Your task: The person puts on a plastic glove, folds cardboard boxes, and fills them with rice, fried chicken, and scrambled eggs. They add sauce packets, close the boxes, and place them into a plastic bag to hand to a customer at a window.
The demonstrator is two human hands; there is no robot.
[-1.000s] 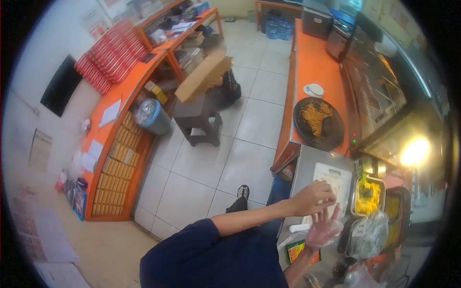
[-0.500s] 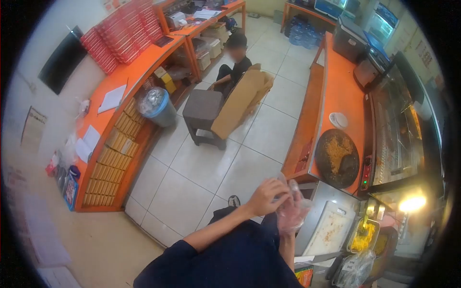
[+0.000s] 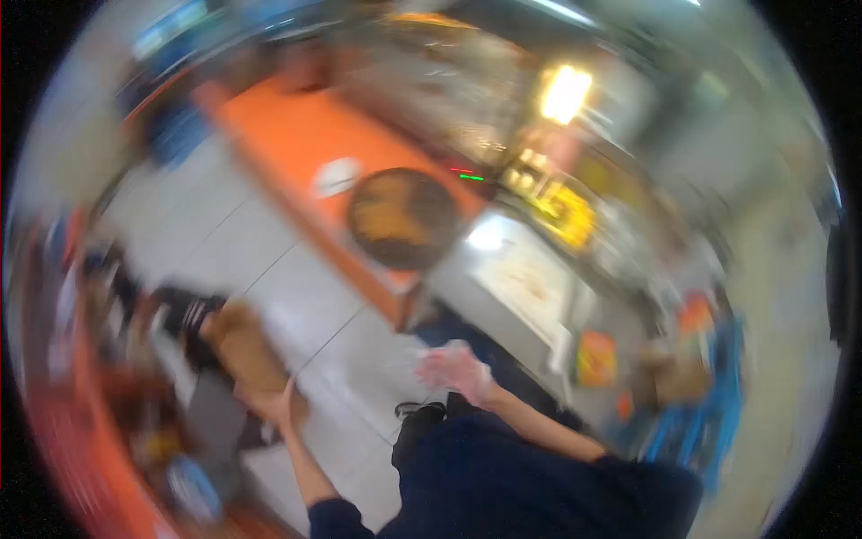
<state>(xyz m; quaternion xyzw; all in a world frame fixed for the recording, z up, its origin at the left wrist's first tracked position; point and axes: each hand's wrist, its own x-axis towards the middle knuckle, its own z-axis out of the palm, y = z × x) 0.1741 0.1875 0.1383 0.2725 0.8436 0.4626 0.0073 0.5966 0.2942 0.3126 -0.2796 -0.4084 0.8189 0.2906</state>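
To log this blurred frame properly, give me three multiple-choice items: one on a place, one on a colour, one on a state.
1. The round dark tray lies
A on the floor
B on the orange counter
C on a stool

2. The person's shirt is
A dark blue
B white
C red

3. The right hand is
A bare
B in a clear plastic glove
C in an oven mitt

Key:
1 B, orange surface shows around the tray.
2 A, the shirt and sleeves read navy.
3 B, a clear film covers it, unlike the bare left hand.
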